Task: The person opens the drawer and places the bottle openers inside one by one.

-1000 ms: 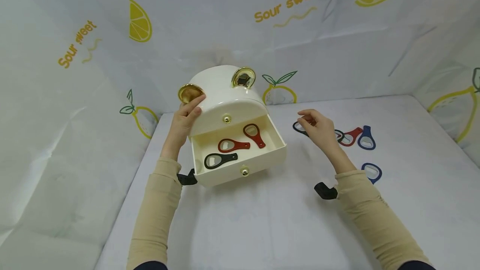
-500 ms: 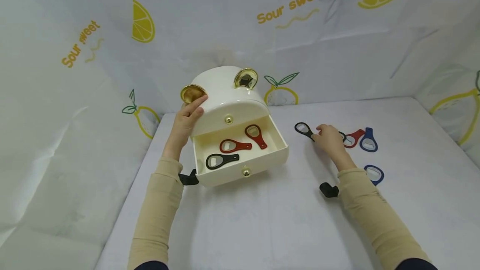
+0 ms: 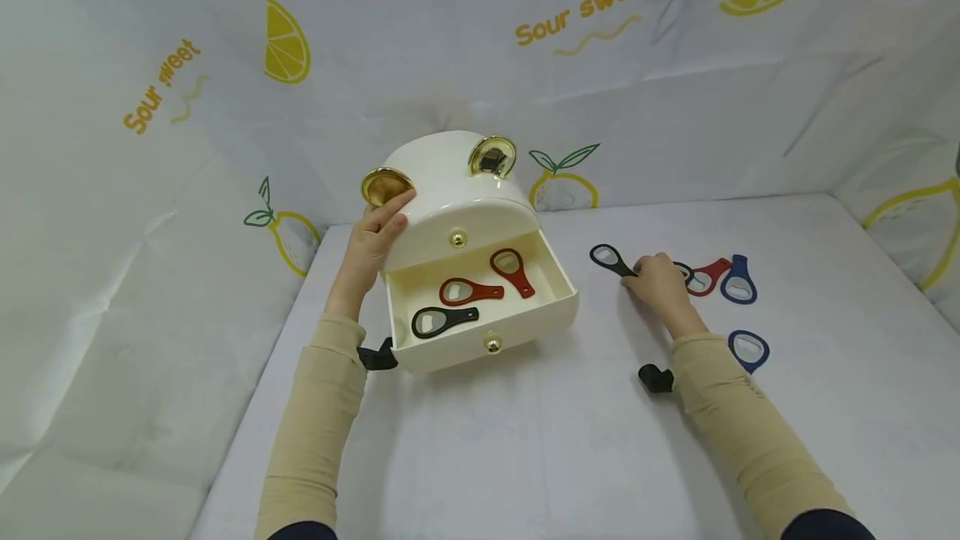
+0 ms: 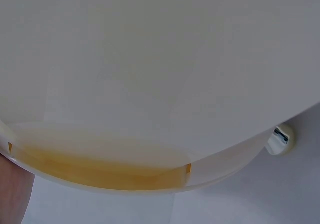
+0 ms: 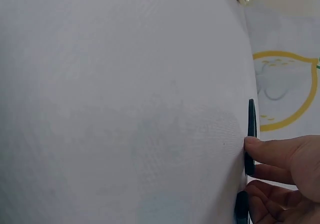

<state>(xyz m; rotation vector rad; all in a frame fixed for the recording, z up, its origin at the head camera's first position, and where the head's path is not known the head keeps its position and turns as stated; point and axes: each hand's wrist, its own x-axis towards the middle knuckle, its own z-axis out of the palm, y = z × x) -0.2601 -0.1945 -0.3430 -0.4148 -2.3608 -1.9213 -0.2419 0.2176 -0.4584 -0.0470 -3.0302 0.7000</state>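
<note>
My right hand (image 3: 660, 286) pinches the handle end of a black bottle opener (image 3: 609, 257) on the table. In the right wrist view, the thumb (image 5: 260, 146) lies against its dark edge. My left hand (image 3: 371, 248) rests on the left side of a white drawer box (image 3: 450, 173), just below one gold ear (image 3: 386, 187), its fingers fairly straight. The box's lower drawer (image 3: 450, 352) is pulled out. In it lie a black bottle opener (image 3: 442, 321), a red bottle opener (image 3: 470, 292) and another red bottle opener (image 3: 512, 272).
Right of my right hand lie a partly covered black opener (image 3: 683, 271), a red opener (image 3: 707, 277) and a blue opener (image 3: 738, 282). Another blue opener (image 3: 748, 349) lies nearer, beside the sleeve. A lemon-printed sheet (image 3: 675, 123) hangs behind the white table (image 3: 525, 440).
My right hand has moved slightly right and down onto the black opener's handle, and its fingers have closed there. The left hand and drawer box have stayed in place.
</note>
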